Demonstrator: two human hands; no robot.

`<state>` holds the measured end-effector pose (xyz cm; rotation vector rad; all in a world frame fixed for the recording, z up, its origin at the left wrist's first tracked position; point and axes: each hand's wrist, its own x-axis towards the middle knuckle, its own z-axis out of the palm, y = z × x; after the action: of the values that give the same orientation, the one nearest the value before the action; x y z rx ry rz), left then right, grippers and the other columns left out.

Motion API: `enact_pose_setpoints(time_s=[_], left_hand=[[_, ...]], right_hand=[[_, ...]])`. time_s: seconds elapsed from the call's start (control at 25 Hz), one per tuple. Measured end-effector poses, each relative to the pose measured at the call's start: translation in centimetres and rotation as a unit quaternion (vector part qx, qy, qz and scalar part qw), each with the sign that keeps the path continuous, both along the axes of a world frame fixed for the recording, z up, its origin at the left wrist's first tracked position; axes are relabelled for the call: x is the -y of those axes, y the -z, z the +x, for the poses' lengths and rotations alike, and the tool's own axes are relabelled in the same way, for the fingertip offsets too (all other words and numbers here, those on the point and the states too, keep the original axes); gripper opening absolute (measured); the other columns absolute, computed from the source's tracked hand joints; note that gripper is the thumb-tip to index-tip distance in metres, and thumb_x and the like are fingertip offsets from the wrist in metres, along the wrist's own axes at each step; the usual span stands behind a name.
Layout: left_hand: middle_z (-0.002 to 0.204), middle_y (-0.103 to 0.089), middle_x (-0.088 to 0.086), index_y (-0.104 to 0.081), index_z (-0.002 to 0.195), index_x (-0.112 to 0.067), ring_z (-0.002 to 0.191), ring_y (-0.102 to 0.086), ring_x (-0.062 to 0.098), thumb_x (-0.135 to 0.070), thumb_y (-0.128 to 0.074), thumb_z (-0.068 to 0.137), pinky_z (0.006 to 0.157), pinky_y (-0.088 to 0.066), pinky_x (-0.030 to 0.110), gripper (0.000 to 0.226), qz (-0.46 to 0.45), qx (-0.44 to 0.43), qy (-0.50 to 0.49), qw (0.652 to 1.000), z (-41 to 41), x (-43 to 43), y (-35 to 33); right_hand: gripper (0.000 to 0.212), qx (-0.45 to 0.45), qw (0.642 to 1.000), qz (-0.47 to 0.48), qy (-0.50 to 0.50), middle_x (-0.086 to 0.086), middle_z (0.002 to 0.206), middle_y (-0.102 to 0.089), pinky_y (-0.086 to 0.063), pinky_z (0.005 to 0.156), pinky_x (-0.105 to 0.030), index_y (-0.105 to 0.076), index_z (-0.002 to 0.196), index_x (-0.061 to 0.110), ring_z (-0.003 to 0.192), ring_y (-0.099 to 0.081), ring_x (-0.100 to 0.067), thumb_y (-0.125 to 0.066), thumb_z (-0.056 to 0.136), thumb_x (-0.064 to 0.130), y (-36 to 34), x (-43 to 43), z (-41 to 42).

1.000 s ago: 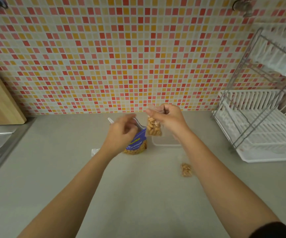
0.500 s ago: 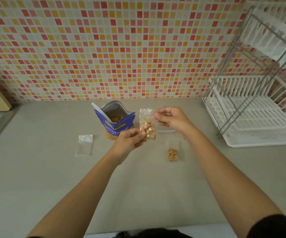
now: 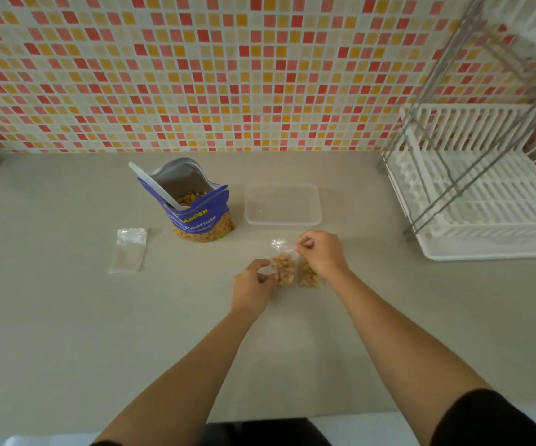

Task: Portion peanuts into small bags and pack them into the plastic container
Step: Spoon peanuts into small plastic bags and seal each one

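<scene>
A small clear bag of peanuts point(image 3: 283, 268) is held low over the counter point(image 3: 67, 317), in front of the plastic container point(image 3: 282, 204). Its left edge is pinched by the curled fingers of the left hand point(image 3: 253, 281), and its clear top strip is pinched between thumb and fingers of the right hand point(image 3: 321, 252). A second filled bag point(image 3: 309, 274) is seen just beside it on the right, lying on the counter and partly covered by the right wrist (whether the two bags touch cannot be told). The container is set behind the hands, apart from both bags. To its left a blue peanut pouch point(image 3: 200, 217) is stood upright and open, with a white scoop point(image 3: 155, 188) leaned inside it. Further left, a flat unfilled bag point(image 3: 128, 249) is laid on the counter. A white dish rack point(image 3: 485, 194) is placed at the right, against the mosaic-tiled wall point(image 3: 195, 75).
</scene>
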<state>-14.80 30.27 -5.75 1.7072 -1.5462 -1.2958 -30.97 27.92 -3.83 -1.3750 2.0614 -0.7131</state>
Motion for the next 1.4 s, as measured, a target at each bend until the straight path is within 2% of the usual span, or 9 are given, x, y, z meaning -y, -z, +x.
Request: enact_pose_setpoints(time_s=[0.24, 0.36, 0.56, 0.68, 0.84, 1.0, 1.16, 1.28, 1.4], left_hand=[[0.086, -0.072, 0.016, -0.061, 0.112, -0.012, 0.088, -0.065, 0.032, -0.021, -0.058, 0.086, 0.078, -0.05, 0.034, 0.028, -0.054, 0.107, 0.058, 0.991, -0.5, 0.6, 1.1], [0.091, -0.071, 0.016, -0.057, 0.116, -0.007, 0.093, -0.063, 0.031, -0.029, -0.056, 0.089, 0.08, -0.046, 0.033, 0.036, -0.055, 0.123, 0.061, 0.989, 0.2, 1.0, 0.5], [0.094, -0.071, 0.019, -0.06, 0.114, -0.004, 0.095, -0.064, 0.032, -0.018, -0.055, 0.09, 0.085, -0.044, 0.03, 0.029, -0.07, 0.134, 0.044, 0.988, 5.5, 3.1, -1.3], [0.094, -0.071, 0.022, -0.065, 0.105, -0.003, 0.092, -0.065, 0.035, -0.014, -0.055, 0.089, 0.083, -0.045, 0.033, 0.023, -0.094, 0.181, 0.044, 0.978, 11.1, 4.2, -1.4], [0.094, -0.068, 0.024, -0.067, 0.098, -0.001, 0.088, -0.063, 0.039, -0.01, -0.055, 0.087, 0.077, -0.046, 0.036, 0.019, -0.115, 0.241, 0.024, 0.963, 18.4, 5.6, -1.1], [0.115, -0.061, 0.02, -0.066, 0.111, -0.005, 0.101, -0.058, 0.038, -0.008, -0.056, 0.087, 0.088, -0.045, 0.039, 0.026, -0.155, 0.309, 0.009, 0.938, 23.5, 9.4, -0.9], [0.135, -0.047, 0.01, -0.055, 0.127, -0.016, 0.123, -0.041, 0.033, -0.018, -0.057, 0.088, 0.095, -0.038, 0.043, 0.039, -0.166, 0.393, 0.093, 0.899, 24.9, 13.4, -0.5], [0.129, -0.054, 0.007, -0.065, 0.112, -0.015, 0.121, -0.044, 0.031, -0.018, -0.06, 0.086, 0.09, -0.032, 0.042, 0.027, -0.212, 0.413, 0.131, 0.876, 25.1, 14.1, 0.1], [0.114, -0.064, 0.005, -0.07, 0.089, -0.013, 0.111, -0.051, 0.031, -0.017, -0.062, 0.081, 0.083, -0.032, 0.042, 0.012, -0.264, 0.409, 0.125, 0.865, 25.5, 14.0, 0.1]], right_hand=[[0.015, -0.122, 0.991, 0.025, -0.056, -0.013, 0.092, -0.072, -0.049, 0.077, -0.031, -0.071, 0.089, 0.01, 0.09, -0.065, -0.031, -0.062, 0.078, 0.014, 1.9, 0.9, 0.3], [0.03, -0.168, 0.983, 0.01, -0.071, -0.017, 0.105, -0.064, -0.048, 0.085, -0.036, -0.065, 0.107, 0.005, 0.1, -0.059, -0.035, -0.061, 0.081, 0.018, 1.1, 0.9, 0.5], [0.019, -0.161, 0.973, -0.121, -0.115, -0.015, 0.092, -0.066, -0.051, 0.074, -0.037, -0.066, 0.095, 0.007, 0.086, -0.063, -0.035, -0.053, 0.08, 0.009, -0.8, -0.3, 5.9], [0.025, -0.139, 0.97, -0.088, -0.182, -0.017, 0.101, -0.065, -0.05, 0.079, -0.039, -0.063, 0.102, 0.005, 0.094, -0.062, -0.035, -0.049, 0.083, 0.013, 0.6, -0.9, 11.6], [0.054, -0.127, 0.966, 0.013, -0.223, -0.019, 0.148, -0.034, -0.034, 0.107, -0.041, -0.039, 0.136, -0.001, 0.134, -0.037, -0.033, -0.047, 0.09, 0.028, 4.0, -1.1, 18.4], [0.07, -0.21, 0.958, 0.032, -0.193, -0.015, 0.14, -0.048, -0.038, 0.105, -0.043, -0.048, 0.131, 0.002, 0.129, -0.046, -0.029, -0.033, 0.083, 0.051, 6.4, -1.9, 20.3], [0.071, -0.238, 0.956, 0.012, -0.17, -0.011, 0.148, -0.037, -0.012, 0.111, -0.033, -0.038, 0.139, 0.006, 0.138, -0.033, -0.024, -0.032, 0.085, 0.052, 7.0, -2.3, 20.3], [0.076, -0.231, 0.958, -0.007, -0.169, -0.007, 0.155, -0.019, -0.002, 0.115, -0.03, -0.023, 0.145, 0.008, 0.144, -0.014, -0.019, -0.024, 0.085, 0.054, 7.1, -2.4, 20.4], [0.076, -0.227, 0.96, -0.02, -0.161, -0.005, 0.157, -0.016, -0.004, 0.116, -0.031, -0.02, 0.146, 0.01, 0.145, -0.01, -0.016, -0.022, 0.085, 0.055, 7.3, -2.4, 20.3]])
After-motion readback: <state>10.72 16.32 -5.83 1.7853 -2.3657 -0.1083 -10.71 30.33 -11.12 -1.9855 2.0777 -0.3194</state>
